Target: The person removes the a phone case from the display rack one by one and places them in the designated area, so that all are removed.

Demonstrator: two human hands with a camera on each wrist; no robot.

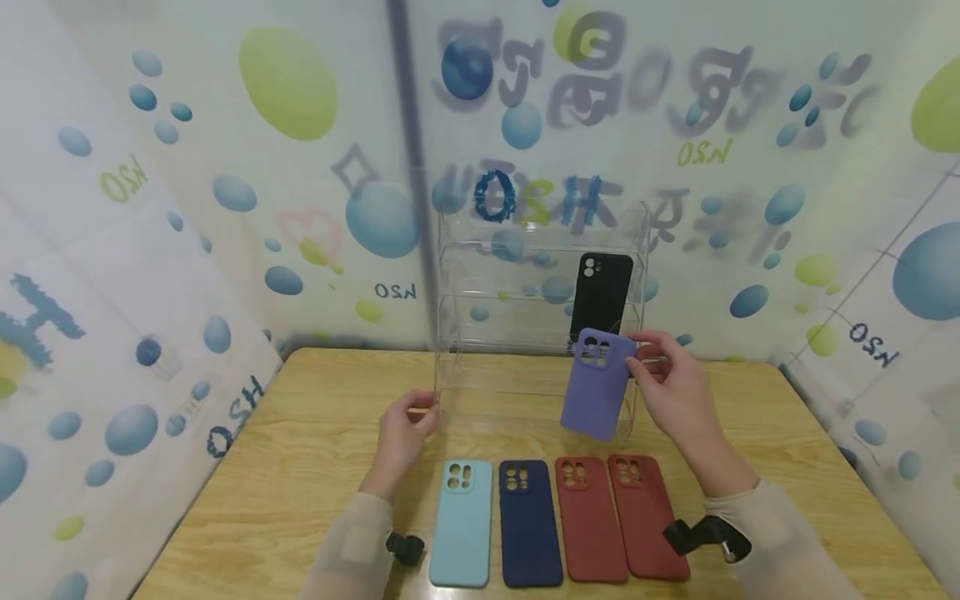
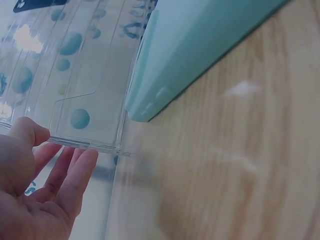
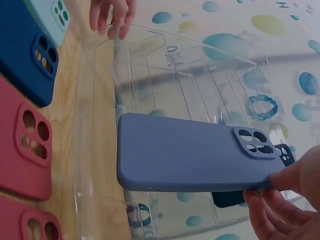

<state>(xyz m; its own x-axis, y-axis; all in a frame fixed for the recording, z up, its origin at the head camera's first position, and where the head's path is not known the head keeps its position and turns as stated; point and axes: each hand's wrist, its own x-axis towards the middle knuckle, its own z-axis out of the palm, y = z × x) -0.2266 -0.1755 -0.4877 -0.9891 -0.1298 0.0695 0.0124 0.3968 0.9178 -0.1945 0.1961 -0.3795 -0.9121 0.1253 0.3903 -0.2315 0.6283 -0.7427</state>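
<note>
A purple phone case (image 1: 596, 396) is tilted in front of the clear tiered display rack (image 1: 495, 404). My right hand (image 1: 675, 383) pinches its upper edge, beside the camera cutouts, between thumb and fingers. On an upper tier at the rack's right side leans a black phone case (image 1: 602, 292), partly covered by the purple one in the right wrist view. My left hand (image 1: 405, 433) is at the rack's lower left side; in the left wrist view its extended fingertips (image 2: 89, 156) touch the clear side panel, thumb apart from them.
In a row on the wooden table (image 1: 352, 375), nearer me than the rack, lie a light blue case (image 1: 461, 533), a dark blue case (image 1: 530, 533) and two red cases (image 1: 592, 533). Behind the rack hangs a patterned curtain (image 1: 360, 317).
</note>
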